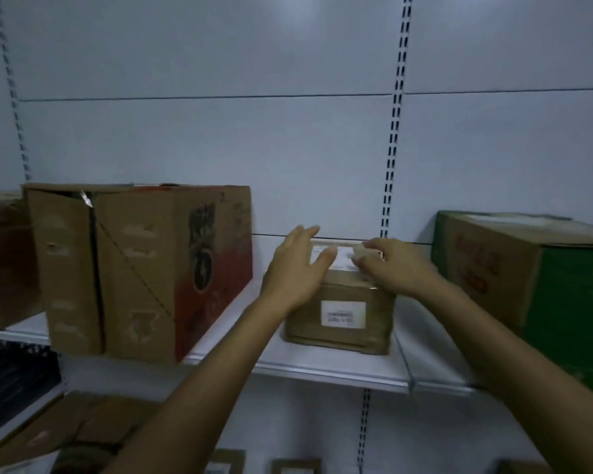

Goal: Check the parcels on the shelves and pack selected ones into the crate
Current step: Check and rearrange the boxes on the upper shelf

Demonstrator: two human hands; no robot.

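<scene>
A small brown cardboard parcel (pixel 339 319) with a white label on its front sits on the white shelf (pixel 322 367), between two larger boxes. My left hand (pixel 295 268) lies over the parcel's top left corner, fingers spread. My right hand (pixel 391 265) rests on the parcel's top right, fingers curled on a white slip or label there. Both hands touch the parcel; it stands flat on the shelf. No crate is in view.
A large brown and red carton (pixel 144 268) stands left of the parcel, with another brown box (pixel 4 258) at the far left. A green and brown carton (pixel 534 285) stands to the right. More boxes (pixel 83 432) lie on the lower shelf.
</scene>
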